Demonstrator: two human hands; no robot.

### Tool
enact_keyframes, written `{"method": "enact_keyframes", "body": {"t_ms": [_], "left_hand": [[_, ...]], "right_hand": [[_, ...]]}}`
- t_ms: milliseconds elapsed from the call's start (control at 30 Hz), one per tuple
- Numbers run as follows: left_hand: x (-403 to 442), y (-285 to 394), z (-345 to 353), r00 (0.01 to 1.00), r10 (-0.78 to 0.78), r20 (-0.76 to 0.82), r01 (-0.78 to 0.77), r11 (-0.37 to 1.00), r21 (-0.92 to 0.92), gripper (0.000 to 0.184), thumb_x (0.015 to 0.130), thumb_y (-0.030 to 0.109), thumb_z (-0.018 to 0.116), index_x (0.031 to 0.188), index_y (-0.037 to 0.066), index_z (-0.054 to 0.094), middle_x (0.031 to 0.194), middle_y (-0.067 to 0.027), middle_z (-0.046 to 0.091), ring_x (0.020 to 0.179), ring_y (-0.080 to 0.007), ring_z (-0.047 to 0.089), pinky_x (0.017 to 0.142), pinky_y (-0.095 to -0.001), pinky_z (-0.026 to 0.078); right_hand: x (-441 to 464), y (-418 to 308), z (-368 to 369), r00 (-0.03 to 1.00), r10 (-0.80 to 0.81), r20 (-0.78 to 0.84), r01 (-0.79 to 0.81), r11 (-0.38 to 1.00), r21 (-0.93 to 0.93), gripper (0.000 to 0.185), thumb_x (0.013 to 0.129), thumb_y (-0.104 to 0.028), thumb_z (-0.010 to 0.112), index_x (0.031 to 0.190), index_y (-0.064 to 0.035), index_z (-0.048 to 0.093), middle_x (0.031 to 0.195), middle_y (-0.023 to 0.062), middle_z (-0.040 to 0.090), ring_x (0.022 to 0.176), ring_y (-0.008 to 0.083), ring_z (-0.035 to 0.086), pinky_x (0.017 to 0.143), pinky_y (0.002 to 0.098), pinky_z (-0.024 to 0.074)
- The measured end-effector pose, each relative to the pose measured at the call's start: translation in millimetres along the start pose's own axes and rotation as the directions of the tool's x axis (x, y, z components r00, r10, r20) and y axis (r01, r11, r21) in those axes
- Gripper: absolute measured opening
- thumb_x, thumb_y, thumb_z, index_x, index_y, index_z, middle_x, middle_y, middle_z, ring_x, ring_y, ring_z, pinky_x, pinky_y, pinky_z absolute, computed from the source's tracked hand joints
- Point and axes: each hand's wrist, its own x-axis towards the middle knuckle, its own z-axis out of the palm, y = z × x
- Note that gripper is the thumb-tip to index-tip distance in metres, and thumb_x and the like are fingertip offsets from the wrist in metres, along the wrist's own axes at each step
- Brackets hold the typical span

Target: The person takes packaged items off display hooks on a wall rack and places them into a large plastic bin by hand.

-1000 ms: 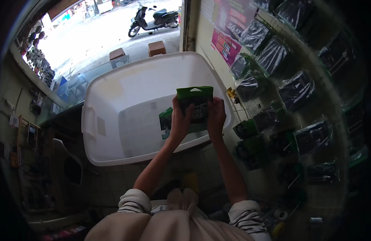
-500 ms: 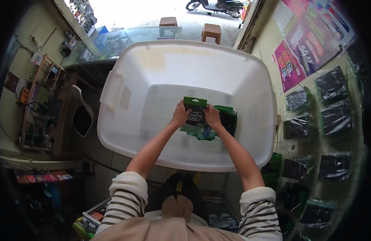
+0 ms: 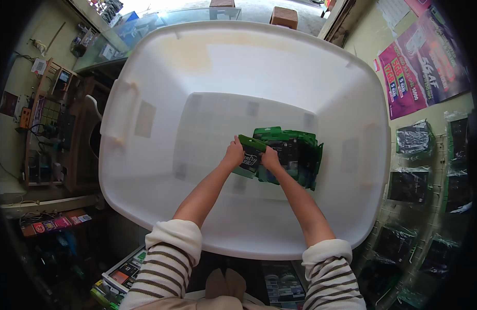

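Note:
Both my hands reach down into a large white plastic tub (image 3: 145, 186). Between them is a flat green-and-black package (image 3: 248, 161) with white lettering that partly reads "Music" and a hang hole in its green top strip. My left hand (image 3: 234, 153) grips its left edge, and my right hand (image 3: 270, 159) grips its right edge. The package is tilted. Just right of it, several similar green-and-black packages (image 3: 296, 150) lie overlapping on the tub floor, partly hidden by my right hand and forearm.
A glass counter (image 3: 114, 44) stands beyond the tub, with brown stools (image 3: 284, 18) outside. Wrapped dark packages (image 3: 409, 186) hang on the right wall below a pink poster (image 3: 419, 64). A wooden shelf (image 3: 40, 124) with small devices is at left.
My view has moved closer over the tub, which now looks larger. The held package has tilted, and more of the packages beside it show. Both hands keep their hold.

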Motion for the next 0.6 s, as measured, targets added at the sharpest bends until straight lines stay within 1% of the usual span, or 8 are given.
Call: {"method": "enact_keyframes", "body": {"t_ms": [33,100,233,300,400,533,567,600], "left_hand": [[2,-3,5,1.0,-0.018,0.019,0.017,0.998,0.055,0.075,0.074,0.013,0.058,0.126,-0.011,0.009,0.105,-0.0281,0.043,0.097,-0.0394,0.047,0.081,-0.0403,0.042],[5,-10,15,0.998,-0.039,0.044,0.034,0.993,0.111,0.078,0.074,0.013,0.058,0.125,-0.013,0.006,0.105,-0.0285,0.044,0.097,-0.0392,0.048,0.081,-0.04,0.042],[4,-11,8,0.996,-0.007,0.085,-0.003,0.993,0.121,0.08,0.074,0.015,0.059,0.125,-0.015,0.005,0.106,-0.0295,0.044,0.097,-0.0386,0.047,0.082,-0.0388,0.041],[0,1,-8,0.996,0.005,0.094,-0.016,0.992,0.122,0.08,0.074,0.016,0.059,0.125,-0.015,0.005,0.106,-0.0296,0.044,0.097,-0.0383,0.047,0.083,-0.0384,0.04],[-7,27,-36,0.993,0.045,0.106,-0.055,0.994,0.091,0.08,0.074,0.016,0.059,0.125,-0.015,0.006,0.109,-0.0301,0.042,0.1,-0.0376,0.047,0.084,-0.0388,0.041],[-23,55,-56,0.986,0.164,-0.026,-0.164,0.986,-0.003,0.07,0.075,0.017,0.058,0.125,-0.011,0.018,0.112,-0.0274,0.043,0.102,-0.0344,0.047,0.084,-0.0384,0.041],[-29,61,-56,0.974,0.213,-0.079,-0.218,0.975,-0.053,0.065,0.076,0.018,0.058,0.124,-0.008,0.023,0.112,-0.0254,0.045,0.102,-0.0326,0.048,0.084,-0.0376,0.041],[-41,76,-62,0.969,0.233,-0.081,-0.237,0.97,-0.05,0.065,0.076,0.018,0.058,0.124,-0.008,0.023,0.112,-0.0254,0.045,0.102,-0.0326,0.048,0.084,-0.0376,0.041]], "right_hand": [[2,1,1,1.0,0.002,0.006,-0.002,1.0,0.0,0.025,0.077,-0.004,0.049,0.1,0.0033,0.051,0.084,0.0202,0.058,0.077,0.0312,0.059,0.063,0.0371,0.0484],[3,3,2,0.998,0.031,0.049,-0.03,1.0,-0.003,0.033,0.079,-0.008,0.049,0.111,0.0005,0.047,0.103,0.0263,0.051,0.097,0.0365,0.051,0.081,0.0434,0.0421],[2,1,-5,0.998,0.038,0.053,-0.04,0.999,0.027,0.035,0.078,-0.008,0.049,0.113,-0.0001,0.047,0.104,0.0254,0.052,0.097,0.0364,0.051,0.083,0.0424,0.0418],[-3,-5,-15,0.989,-0.141,-0.038,0.136,0.982,-0.128,0.03,0.076,-0.006,0.049,0.104,0.0035,0.051,0.09,0.02,0.058,0.085,0.0296,0.057,0.073,0.0348,0.0464],[-16,-19,-41,0.985,-0.153,-0.077,0.147,0.986,-0.085,0.028,0.076,-0.006,0.049,0.103,0.0026,0.052,0.087,0.0177,0.06,0.084,0.0275,0.058,0.072,0.0333,0.0467],[-53,-41,-90,0.98,-0.19,-0.063,0.189,0.982,-0.028,0.027,0.077,-0.008,0.051,0.101,0.0025,0.052,0.085,0.0162,0.06,0.083,0.0252,0.059,0.072,0.0321,0.0468],[-65,-46,-102,0.974,-0.215,-0.069,0.217,0.976,0.012,0.025,0.075,-0.009,0.052,0.098,0.0019,0.053,0.086,0.0167,0.06,0.084,0.0283,0.058,0.074,0.0351,0.0454],[-80,-54,-115,0.967,-0.243,-0.082,0.247,0.968,0.052,0.024,0.074,-0.01,0.054,0.095,0.0012,0.054,0.088,0.0173,0.059,0.085,0.0313,0.057,0.076,0.0381,0.0439]]}}
